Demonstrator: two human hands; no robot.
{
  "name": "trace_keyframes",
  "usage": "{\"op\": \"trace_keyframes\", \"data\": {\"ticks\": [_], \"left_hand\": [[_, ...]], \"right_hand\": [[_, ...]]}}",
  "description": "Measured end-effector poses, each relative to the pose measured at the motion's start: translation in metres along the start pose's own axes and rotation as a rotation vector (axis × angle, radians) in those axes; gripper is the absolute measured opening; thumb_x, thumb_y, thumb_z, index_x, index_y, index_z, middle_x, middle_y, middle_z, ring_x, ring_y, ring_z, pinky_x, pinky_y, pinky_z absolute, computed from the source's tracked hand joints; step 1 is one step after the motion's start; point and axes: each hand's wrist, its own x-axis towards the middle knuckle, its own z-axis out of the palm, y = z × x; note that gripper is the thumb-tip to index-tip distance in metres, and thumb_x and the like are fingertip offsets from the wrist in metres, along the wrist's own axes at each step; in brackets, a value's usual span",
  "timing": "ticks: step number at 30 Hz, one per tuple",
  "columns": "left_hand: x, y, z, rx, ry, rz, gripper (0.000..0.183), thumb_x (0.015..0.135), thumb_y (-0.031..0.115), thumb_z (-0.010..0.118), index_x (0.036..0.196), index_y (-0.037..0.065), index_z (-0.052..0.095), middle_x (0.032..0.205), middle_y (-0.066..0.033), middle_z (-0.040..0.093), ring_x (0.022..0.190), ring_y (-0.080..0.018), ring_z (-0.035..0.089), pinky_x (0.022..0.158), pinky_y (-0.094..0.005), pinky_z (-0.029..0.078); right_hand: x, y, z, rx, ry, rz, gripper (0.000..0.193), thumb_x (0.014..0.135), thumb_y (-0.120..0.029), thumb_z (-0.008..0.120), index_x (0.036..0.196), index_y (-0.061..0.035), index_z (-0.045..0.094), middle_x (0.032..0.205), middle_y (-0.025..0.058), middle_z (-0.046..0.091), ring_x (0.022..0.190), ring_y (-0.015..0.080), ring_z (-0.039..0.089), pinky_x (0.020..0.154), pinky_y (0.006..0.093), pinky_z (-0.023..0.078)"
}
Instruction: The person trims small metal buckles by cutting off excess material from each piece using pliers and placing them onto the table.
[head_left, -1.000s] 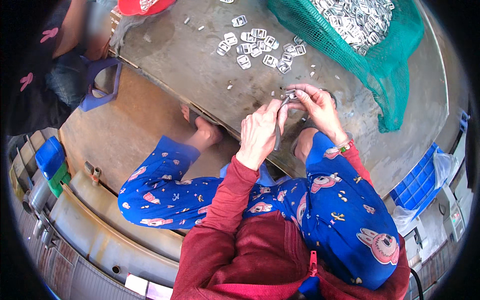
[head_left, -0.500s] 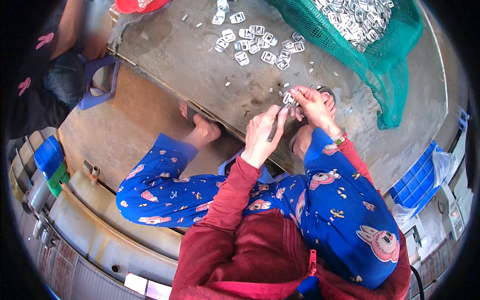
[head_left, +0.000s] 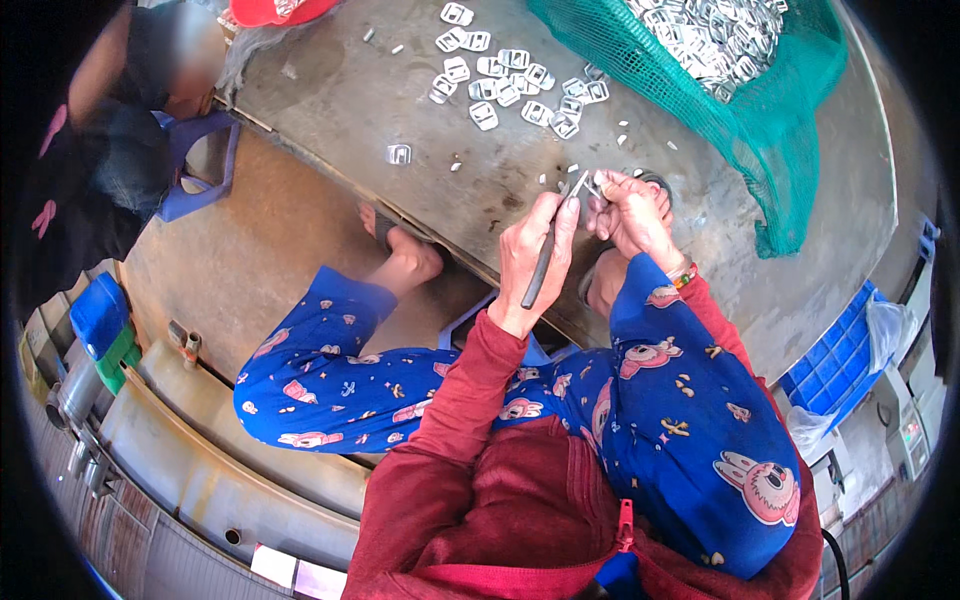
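My left hand (head_left: 538, 245) is closed round a slim dark-handled tool (head_left: 541, 272) with a narrow, pointed metal tip. That tip reaches up toward the fingers of my right hand (head_left: 632, 215). Bent fingers of the right hand pinch together just beside the tip, and what lies between them is too small to make out. Beyond both hands, several flat silver metal buckles (head_left: 513, 60) lie scattered on the grey worktop (head_left: 340, 110). One lone buckle (head_left: 398, 154) rests nearer the worktop's left edge. Small whitish scraps (head_left: 456, 167) are strewn close to my hands.
A green mesh sack (head_left: 780, 150) at the far right lies opened over a heap of buckles (head_left: 705, 45). At the far left sits a red container (head_left: 280, 10). Another person (head_left: 125, 130) is beside a purple stool (head_left: 195, 165). My bare feet (head_left: 412, 255) rest at the worktop's edge.
The buckle in my fingers half a second ago is no longer there. A lone buckle now lies at the left of the worktop, and the far-left buckles have shifted. The tool's tip shows more.
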Motion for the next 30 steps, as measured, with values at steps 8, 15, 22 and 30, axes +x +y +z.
{"op": "trace_keyframes", "data": {"ticks": [8,15,22,30], "left_hand": [[0.001,-0.016,-0.012,0.107,-0.024,-0.063,0.025,0.092,0.02,0.054,0.076,0.002,0.049,0.058,-0.0194,0.051,0.052,-0.0365,0.053,0.048,-0.0395,0.04],[-0.003,-0.03,-0.036,0.366,-0.096,-0.036,0.027,0.091,0.022,0.054,0.075,0.002,0.047,0.062,-0.0213,0.056,0.057,-0.0422,0.055,0.051,-0.046,0.041],[0.0,-0.024,-0.04,0.375,-0.076,-0.073,0.024,0.09,0.021,0.055,0.076,0.002,0.049,0.063,-0.021,0.057,0.059,-0.0417,0.056,0.051,-0.0454,0.042],[-0.001,-0.023,-0.041,0.363,-0.077,-0.031,0.024,0.091,0.022,0.054,0.079,0.002,0.05,0.064,-0.0205,0.056,0.06,-0.0413,0.056,0.052,-0.0458,0.042]], "right_hand": [[-0.002,-0.008,0.025,-0.774,0.262,-0.152,0.03,0.091,-0.012,0.052,0.12,-0.0012,0.05,0.092,0.0129,0.065,0.07,0.0202,0.065,0.057,0.0277,0.049],[-0.062,-0.141,0.088,-0.936,0.595,-1.081,0.029,0.09,-0.02,0.059,0.11,0.0007,0.056,0.096,0.0098,0.063,0.081,0.0159,0.059,0.069,0.029,0.048],[0.012,-0.065,0.072,-1.454,0.277,-0.477,0.028,0.09,-0.023,0.056,0.112,-0.0057,0.056,0.095,0.0194,0.063,0.082,0.0312,0.061,0.072,0.0424,0.047],[0.08,-0.012,0.008,-1.556,0.365,-0.611,0.029,0.085,-0.008,0.055,0.11,0.0003,0.045,0.092,0.0222,0.061,0.075,0.0397,0.061,0.066,0.0423,0.05]]}}
